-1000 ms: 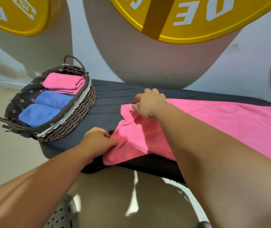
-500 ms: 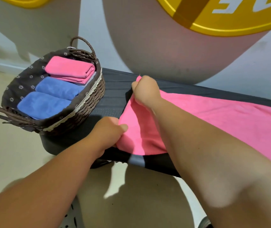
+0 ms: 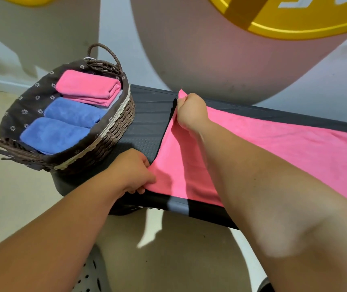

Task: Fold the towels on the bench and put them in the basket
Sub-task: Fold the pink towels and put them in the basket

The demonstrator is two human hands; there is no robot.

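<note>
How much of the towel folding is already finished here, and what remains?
Done: one pink folded towel and two blue folded towels lie in the brown wicker basket. In hand: the left hand and right hand each grip a corner of the large pink towel spread on the black bench. Left: folding it and putting it in the basket.

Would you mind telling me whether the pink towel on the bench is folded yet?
Not yet: the pink towel lies spread on the bench, both hands gripping its left corners.
</note>
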